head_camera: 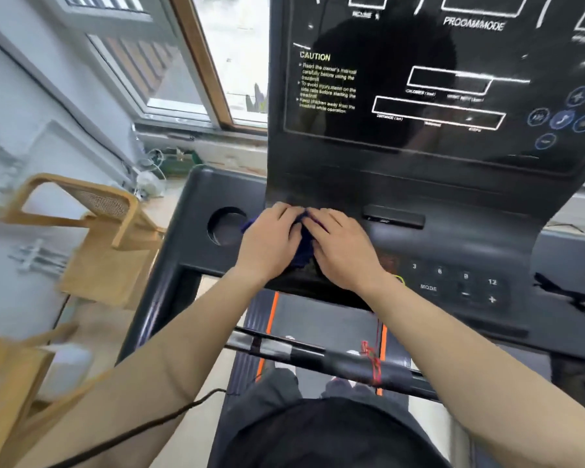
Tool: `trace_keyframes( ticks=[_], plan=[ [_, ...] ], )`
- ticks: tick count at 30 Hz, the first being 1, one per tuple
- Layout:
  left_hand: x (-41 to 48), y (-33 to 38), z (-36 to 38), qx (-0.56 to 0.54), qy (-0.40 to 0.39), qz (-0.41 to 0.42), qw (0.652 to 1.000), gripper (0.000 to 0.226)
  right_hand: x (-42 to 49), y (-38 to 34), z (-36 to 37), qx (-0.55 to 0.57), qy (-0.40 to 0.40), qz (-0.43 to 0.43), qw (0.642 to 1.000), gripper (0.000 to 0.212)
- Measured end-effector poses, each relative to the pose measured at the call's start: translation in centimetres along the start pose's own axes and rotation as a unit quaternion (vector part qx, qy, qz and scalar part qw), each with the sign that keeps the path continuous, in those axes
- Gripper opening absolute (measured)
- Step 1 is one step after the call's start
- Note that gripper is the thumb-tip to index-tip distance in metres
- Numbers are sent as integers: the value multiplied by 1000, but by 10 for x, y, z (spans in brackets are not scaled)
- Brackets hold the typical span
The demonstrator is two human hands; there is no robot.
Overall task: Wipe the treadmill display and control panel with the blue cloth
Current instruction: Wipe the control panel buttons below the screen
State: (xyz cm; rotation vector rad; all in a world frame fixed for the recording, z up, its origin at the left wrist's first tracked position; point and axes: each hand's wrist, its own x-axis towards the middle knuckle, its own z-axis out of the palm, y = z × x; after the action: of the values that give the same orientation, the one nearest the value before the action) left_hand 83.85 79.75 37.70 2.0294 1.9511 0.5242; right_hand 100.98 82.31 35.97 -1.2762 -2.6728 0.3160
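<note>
Both hands down on the treadmill console, at the left part of the flat shelf just below the upright display. Left hand (271, 239) and right hand (341, 246) side by side, fingertips nearly touching, fingers curled and pressed onto the blue cloth (301, 255) bunched between and under them. Cloth mostly hidden: a dark blue fold in the gap between the hands, a small corner poking out toward the cup holder (226, 226) at the shelf's left end. Not clear whether pinched or only pressed flat under the palms; looks gathered, not spread. Key relation: display (429, 79) directly up and slightly right from the grip, well apart, long axis running left to right. Control panel (460, 285) with MODE and number keys near the shelf's front edge, just beside the right wrist, so right hand nearer to it. Neither surface under the cloth now. Likely next: cloth carried up to the display's lower left corner, swept along its length.
</note>
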Motion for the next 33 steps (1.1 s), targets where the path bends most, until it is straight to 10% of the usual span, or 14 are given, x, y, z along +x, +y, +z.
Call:
trace_keyframes(
  ticks=[8, 19, 27, 33],
  plan=[
    [-67, -25, 24, 35, 14, 138, 990, 37, -63, -33, 20, -12, -43, -7, 999, 60],
    [-39, -22, 27, 134, -121, 204, 962, 60, -66, -46, 18, -83, -68, 142, 984, 66],
    [-43, -59, 10, 166, -82, 122, 975, 58, -14, -73, 24, -86, -69, 92, 990, 67],
    [-27, 11, 43, 174, -97, 219, 955, 61, -77, -37, 16, -123, -55, 198, 971, 68]
  ],
)
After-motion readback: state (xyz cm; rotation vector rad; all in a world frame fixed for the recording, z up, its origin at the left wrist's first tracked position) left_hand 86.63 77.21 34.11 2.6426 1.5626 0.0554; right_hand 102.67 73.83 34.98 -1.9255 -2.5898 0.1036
